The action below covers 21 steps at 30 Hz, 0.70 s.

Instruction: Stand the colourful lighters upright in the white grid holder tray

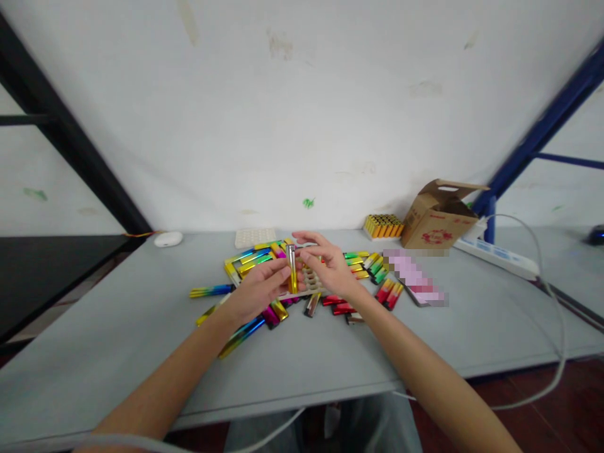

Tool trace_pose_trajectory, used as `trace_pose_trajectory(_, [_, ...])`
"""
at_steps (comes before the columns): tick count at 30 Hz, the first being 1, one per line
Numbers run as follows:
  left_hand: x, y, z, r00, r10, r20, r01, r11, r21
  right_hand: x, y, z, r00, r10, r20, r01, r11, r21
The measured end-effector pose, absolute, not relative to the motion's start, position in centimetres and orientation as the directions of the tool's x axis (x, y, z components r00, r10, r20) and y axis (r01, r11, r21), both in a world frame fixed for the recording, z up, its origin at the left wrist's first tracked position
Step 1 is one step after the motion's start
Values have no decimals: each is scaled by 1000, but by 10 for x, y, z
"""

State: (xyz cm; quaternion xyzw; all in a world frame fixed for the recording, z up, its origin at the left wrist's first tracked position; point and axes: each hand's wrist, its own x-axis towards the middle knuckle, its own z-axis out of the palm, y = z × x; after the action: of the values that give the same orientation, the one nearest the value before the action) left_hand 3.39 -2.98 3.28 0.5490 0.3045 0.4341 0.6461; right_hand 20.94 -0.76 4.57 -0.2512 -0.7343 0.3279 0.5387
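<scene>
White cable (141,443) crossing the left forearm (189,363) could honestly snag and make the left hand (262,286) drop the gold lighter (293,275) it's pinching upright by that holed tray (310,292), right hand (330,265) just beside it, fingers loosely spread.

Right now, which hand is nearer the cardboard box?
Right: the right hand is left of the cardboard box; the left hand is farther left, holding the upright lighter.

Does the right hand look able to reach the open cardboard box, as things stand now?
Probably yes: the cardboard box stands on the tabletop, off to the right, and only low-lying lighters and a yellow pack seem to be between it and the right hand.
</scene>
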Motion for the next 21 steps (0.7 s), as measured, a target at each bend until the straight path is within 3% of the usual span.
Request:
trace_pose_trajectory(8, [31,-29,32,476,879,-3,-289,160,944,210,-10,45,-274,732,624,40,657,-753])
trace_pose_trajectory(16, [25,-23,38,397,917,-35,-406,210,889,250,19,29,49,756,653,233,627,-743])
trace_pose_trajectory(18, [23,-23,40,406,912,-49,-397,225,890,261,27,19,4,776,631,372,584,-721])
trace_pose_trajectory(21, [20,-22,44,446,893,-54,-455,279,846,271,32,9,-231,822,520,517,556,-650])
